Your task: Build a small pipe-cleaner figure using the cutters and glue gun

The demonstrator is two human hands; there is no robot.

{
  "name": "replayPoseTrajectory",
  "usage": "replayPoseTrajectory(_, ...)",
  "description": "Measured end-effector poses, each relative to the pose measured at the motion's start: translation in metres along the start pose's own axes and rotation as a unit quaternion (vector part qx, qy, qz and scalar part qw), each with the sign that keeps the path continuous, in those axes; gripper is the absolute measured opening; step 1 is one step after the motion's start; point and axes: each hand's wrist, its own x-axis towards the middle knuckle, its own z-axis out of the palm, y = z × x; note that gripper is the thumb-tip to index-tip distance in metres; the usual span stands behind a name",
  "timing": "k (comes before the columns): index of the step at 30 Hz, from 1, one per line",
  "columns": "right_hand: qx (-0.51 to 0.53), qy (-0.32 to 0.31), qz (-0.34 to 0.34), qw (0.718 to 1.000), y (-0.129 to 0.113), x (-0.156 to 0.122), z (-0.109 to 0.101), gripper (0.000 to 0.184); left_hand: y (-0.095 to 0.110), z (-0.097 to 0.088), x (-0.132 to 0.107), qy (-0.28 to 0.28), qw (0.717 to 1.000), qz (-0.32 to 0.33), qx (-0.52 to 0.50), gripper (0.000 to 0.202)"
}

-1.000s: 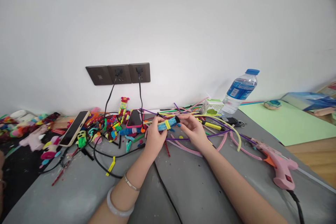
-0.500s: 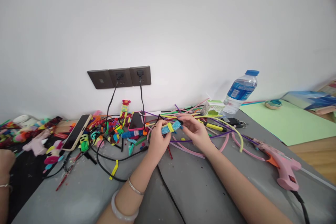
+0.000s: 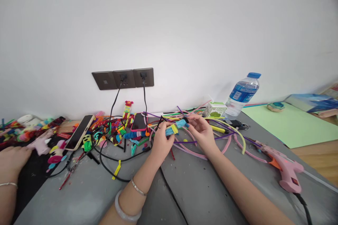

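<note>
My left hand (image 3: 163,144) is closed around a light-blue fuzzy pipe-cleaner piece (image 3: 169,131) with a yellow band at its right end. Close beside that band is a second light-blue fuzzy piece (image 3: 181,123) with a black end, pinched in the fingers of my right hand (image 3: 202,132). Whether the two pieces are joined I cannot tell. Behind and under the hands lie loose pipe cleaners (image 3: 194,154) in pink, purple and yellow. A yellow-handled tool (image 3: 218,129) lies just right of my right hand.
A pink glue gun (image 3: 287,172) lies at right, near a water bottle (image 3: 241,95), a small carton (image 3: 215,109) and green paper (image 3: 303,123). Pipe-cleaner figures, phones (image 3: 79,132) and black cables (image 3: 111,177) crowd the left. Another person's hand (image 3: 14,161) rests at far left.
The two blue pieces now show more distinctly apart, the yellow band lower than the black-ended piece. The other person's hand has come further into view at left. The view has shifted slightly.
</note>
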Motion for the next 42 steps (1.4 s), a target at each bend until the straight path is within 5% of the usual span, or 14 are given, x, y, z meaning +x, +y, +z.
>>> replayPoseTrajectory(5,-0.018,-0.045,-0.02,0.999,-0.006,0.001,0.0,0.024,-0.003,0.003,0.0,0.002,1.0,-0.01,-0.015,0.028)
replayPoseTrajectory(17,-0.052,-0.029,-0.06,0.996,-0.007,0.002,-0.001,0.019,-0.001,0.003,-0.001,-0.062,0.997,-0.023,0.039,0.022)
replayPoseTrajectory(28,0.017,-0.045,-0.034,0.998,-0.006,0.003,-0.003,0.013,0.006,-0.003,-0.003,-0.023,0.998,0.043,0.029,0.034)
replayPoseTrajectory(42,-0.001,-0.039,0.011,0.999,-0.002,0.007,-0.01,0.017,-0.002,-0.004,-0.005,-0.101,0.994,0.023,0.046,0.027)
